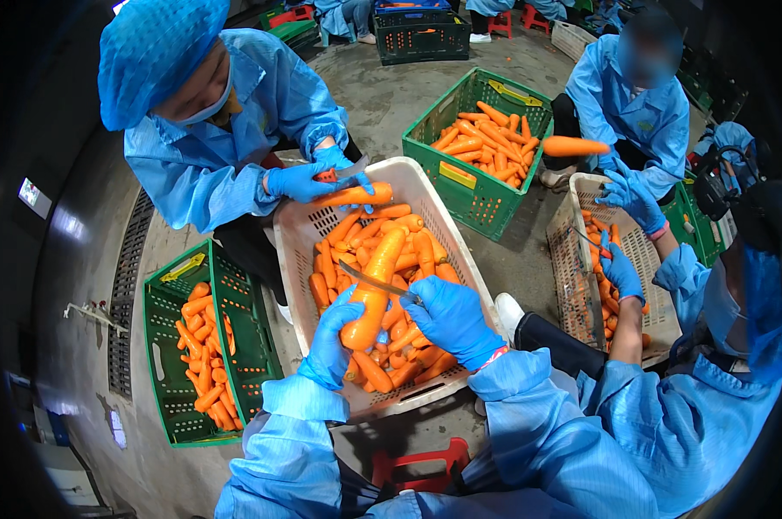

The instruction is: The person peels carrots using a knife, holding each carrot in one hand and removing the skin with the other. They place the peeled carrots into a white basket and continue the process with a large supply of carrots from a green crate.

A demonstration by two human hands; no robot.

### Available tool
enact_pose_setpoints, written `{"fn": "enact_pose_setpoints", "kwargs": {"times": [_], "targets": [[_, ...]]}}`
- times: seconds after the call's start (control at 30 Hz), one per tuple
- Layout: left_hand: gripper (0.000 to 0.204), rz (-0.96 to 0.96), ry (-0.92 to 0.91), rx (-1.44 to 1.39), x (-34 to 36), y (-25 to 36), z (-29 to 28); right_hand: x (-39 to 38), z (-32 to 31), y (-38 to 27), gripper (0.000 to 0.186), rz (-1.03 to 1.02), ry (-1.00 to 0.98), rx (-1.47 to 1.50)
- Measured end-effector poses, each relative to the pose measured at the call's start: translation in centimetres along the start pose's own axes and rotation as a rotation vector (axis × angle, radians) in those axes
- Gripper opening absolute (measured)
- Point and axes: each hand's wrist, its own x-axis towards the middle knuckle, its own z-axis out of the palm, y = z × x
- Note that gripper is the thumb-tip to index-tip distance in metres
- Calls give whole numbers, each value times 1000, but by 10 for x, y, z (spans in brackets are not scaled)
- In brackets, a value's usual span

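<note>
My left hand (328,342), in a blue glove, is closed around the lower end of a large wet carrot (375,281) tilted up and away from me. My right hand (456,322), also gloved, grips a knife (378,284); its handle is hidden in my fingers. The thin curved blade lies across the middle of the carrot. Both hands are above a white plastic crate (447,203) filled with carrots (399,355). Across this crate, a co-worker's gloved hands (308,180) hold another carrot (354,195) and a red-handled knife (347,169).
Green crates of carrots stand at left (254,346) and beyond (486,203). At right, a co-worker's hands (624,272) are over another white crate (557,251). A carrot (575,146) appears above, its support unclear. A red stool (421,463) is below me.
</note>
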Motion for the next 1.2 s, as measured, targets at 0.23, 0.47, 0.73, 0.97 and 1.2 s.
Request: {"fn": "enact_pose_setpoints", "kwargs": {"times": [0.23,0.47,0.73,0.97,1.2], "targets": [[61,-215,-72,-295,-6,7,-3,7,-10,7,18,147,73,88],[58,-202,-75,-222,-2,1,-4,7,-9,1,16,-117,40,-135],[55,-136,-1,-188,-3,-4,-11,1,0,-4,13,-186,18,-196],[55,-109,7,-73,-9,-10,-9,-6,14,-3,10,-97,15,-355],[54,-80,46,-4,-11,-13,-4,-11,23,-3,11,-23,-4,-381]]}}
